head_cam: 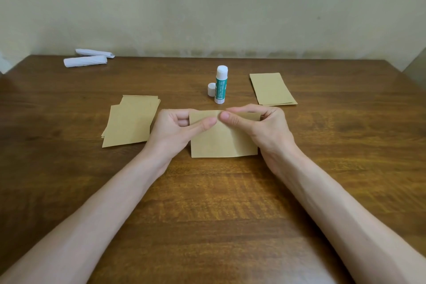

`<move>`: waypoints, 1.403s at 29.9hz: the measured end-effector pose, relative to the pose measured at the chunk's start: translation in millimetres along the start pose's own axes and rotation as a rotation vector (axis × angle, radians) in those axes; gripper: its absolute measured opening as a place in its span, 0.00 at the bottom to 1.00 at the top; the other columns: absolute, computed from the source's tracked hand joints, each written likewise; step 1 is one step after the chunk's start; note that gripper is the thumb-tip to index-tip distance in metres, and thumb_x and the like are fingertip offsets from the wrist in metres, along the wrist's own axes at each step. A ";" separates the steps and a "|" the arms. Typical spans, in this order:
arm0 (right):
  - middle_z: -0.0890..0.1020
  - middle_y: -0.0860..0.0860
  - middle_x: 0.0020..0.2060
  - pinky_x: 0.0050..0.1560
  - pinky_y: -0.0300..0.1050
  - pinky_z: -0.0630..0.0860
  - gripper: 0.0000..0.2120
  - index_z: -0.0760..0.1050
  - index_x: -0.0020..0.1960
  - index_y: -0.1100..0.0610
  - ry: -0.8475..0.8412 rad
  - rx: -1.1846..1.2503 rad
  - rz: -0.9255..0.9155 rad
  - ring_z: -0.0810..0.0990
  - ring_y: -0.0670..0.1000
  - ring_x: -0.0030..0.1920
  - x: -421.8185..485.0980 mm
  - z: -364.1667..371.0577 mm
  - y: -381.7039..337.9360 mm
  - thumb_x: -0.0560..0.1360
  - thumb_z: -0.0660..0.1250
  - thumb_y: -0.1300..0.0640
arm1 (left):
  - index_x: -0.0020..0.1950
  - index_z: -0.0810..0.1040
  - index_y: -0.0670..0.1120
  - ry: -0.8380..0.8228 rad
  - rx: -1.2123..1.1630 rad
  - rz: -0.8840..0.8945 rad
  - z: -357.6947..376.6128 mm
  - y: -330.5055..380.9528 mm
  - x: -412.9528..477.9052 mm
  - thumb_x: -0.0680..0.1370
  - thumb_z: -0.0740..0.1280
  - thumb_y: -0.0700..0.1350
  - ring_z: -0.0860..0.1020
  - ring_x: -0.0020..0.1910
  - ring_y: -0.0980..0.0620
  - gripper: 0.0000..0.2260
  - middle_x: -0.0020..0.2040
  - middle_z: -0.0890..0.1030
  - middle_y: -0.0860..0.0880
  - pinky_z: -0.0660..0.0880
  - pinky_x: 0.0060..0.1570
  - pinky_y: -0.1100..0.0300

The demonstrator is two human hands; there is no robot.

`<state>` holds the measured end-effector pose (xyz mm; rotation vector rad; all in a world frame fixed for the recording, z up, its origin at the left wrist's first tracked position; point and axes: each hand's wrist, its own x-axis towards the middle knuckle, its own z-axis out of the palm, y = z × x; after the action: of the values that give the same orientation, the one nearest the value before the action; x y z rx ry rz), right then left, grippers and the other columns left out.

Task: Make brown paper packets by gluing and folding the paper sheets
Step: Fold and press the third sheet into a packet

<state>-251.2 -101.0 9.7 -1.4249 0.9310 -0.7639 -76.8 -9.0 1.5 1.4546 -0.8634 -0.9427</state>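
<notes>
The wooden table [219,203] carries a fanned stack of brown sheets [129,122] on the left and a neater brown pile [270,89], likely finished packets, at the far right. Between them, at the centre, is the folded sheet [223,141]. The left hand [175,129] and right hand [260,127] pinch its far edge, thumbs in front, fingers curled behind. For a clean seal, square the edges first, then press outward from the middle. The uncapped glue stick [221,85] stands just beyond, its cap [211,89] just beside it.
</notes>
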 end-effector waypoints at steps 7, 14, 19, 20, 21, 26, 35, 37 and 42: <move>0.89 0.48 0.43 0.46 0.41 0.79 0.07 0.90 0.48 0.47 0.023 -0.021 0.015 0.87 0.49 0.50 2.3 -2.2 -2.0 0.70 0.83 0.48 | 0.52 0.87 0.48 0.048 0.060 0.022 -1.0 0.6 1.2 0.75 0.77 0.47 0.87 0.49 0.54 0.07 0.47 0.89 0.51 0.83 0.51 0.57; 0.89 0.49 0.41 0.44 0.45 0.84 0.09 0.90 0.49 0.51 0.021 -0.035 0.062 0.88 0.46 0.45 4.0 -7.0 -4.1 0.71 0.82 0.50 | 0.51 0.87 0.48 0.059 0.093 -0.012 -2.5 2.9 2.1 0.75 0.77 0.47 0.87 0.48 0.55 0.06 0.46 0.89 0.51 0.82 0.54 0.55; 0.90 0.50 0.43 0.55 0.57 0.86 0.09 0.89 0.50 0.52 0.017 -0.051 0.073 0.89 0.49 0.49 4.7 -8.4 -5.5 0.72 0.81 0.52 | 0.51 0.87 0.51 0.085 0.121 -0.027 -6.6 4.1 3.5 0.74 0.77 0.49 0.86 0.49 0.57 0.07 0.46 0.88 0.54 0.82 0.54 0.55; 0.90 0.50 0.43 0.55 0.58 0.86 0.09 0.89 0.51 0.52 0.013 -0.046 0.067 0.89 0.49 0.49 4.4 -8.8 -5.7 0.72 0.81 0.52 | 0.52 0.87 0.51 0.076 0.106 -0.031 -6.6 4.5 3.7 0.74 0.77 0.49 0.86 0.49 0.57 0.08 0.47 0.88 0.54 0.82 0.54 0.55; 0.90 0.50 0.43 0.55 0.58 0.86 0.09 0.89 0.51 0.52 0.007 -0.041 0.063 0.89 0.49 0.49 4.2 -9.3 -5.6 0.72 0.81 0.52 | 0.53 0.87 0.50 0.062 0.081 -0.048 -6.7 5.0 3.5 0.73 0.77 0.50 0.86 0.50 0.57 0.10 0.47 0.88 0.54 0.82 0.55 0.55; 0.90 0.50 0.44 0.55 0.58 0.86 0.08 0.89 0.50 0.52 -0.033 -0.060 0.040 0.89 0.50 0.50 3.9 -7.9 -1.9 0.72 0.81 0.52 | 0.56 0.88 0.49 -0.007 0.011 -0.076 -5.8 3.9 2.6 0.73 0.78 0.50 0.85 0.56 0.53 0.14 0.52 0.88 0.50 0.78 0.65 0.50; 0.90 0.48 0.44 0.59 0.56 0.85 0.07 0.89 0.51 0.51 0.012 -0.057 0.080 0.88 0.47 0.51 7.9 -13.9 -3.2 0.73 0.80 0.53 | 0.60 0.86 0.48 -0.016 0.007 -0.090 -6.4 6.0 4.2 0.81 0.70 0.47 0.86 0.54 0.55 0.10 0.52 0.88 0.50 0.80 0.60 0.56; 0.90 0.49 0.44 0.59 0.56 0.85 0.06 0.89 0.51 0.52 0.013 -0.048 0.087 0.89 0.49 0.51 8.3 -16.9 -3.9 0.74 0.79 0.54 | 0.58 0.86 0.48 0.025 0.004 -0.098 -8.6 6.9 4.7 0.79 0.72 0.48 0.86 0.53 0.56 0.10 0.51 0.88 0.51 0.80 0.58 0.57; 0.90 0.50 0.44 0.60 0.58 0.84 0.06 0.89 0.51 0.53 0.051 -0.037 0.081 0.88 0.52 0.52 9.5 -19.9 -5.0 0.75 0.79 0.54 | 0.59 0.85 0.48 0.052 0.008 -0.074 -9.3 6.0 4.8 0.81 0.70 0.48 0.86 0.51 0.56 0.10 0.50 0.88 0.52 0.82 0.52 0.60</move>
<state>-263.8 -118.8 15.5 -1.3971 1.0402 -0.7288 -66.3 -10.1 7.4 1.5200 -0.7807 -0.9526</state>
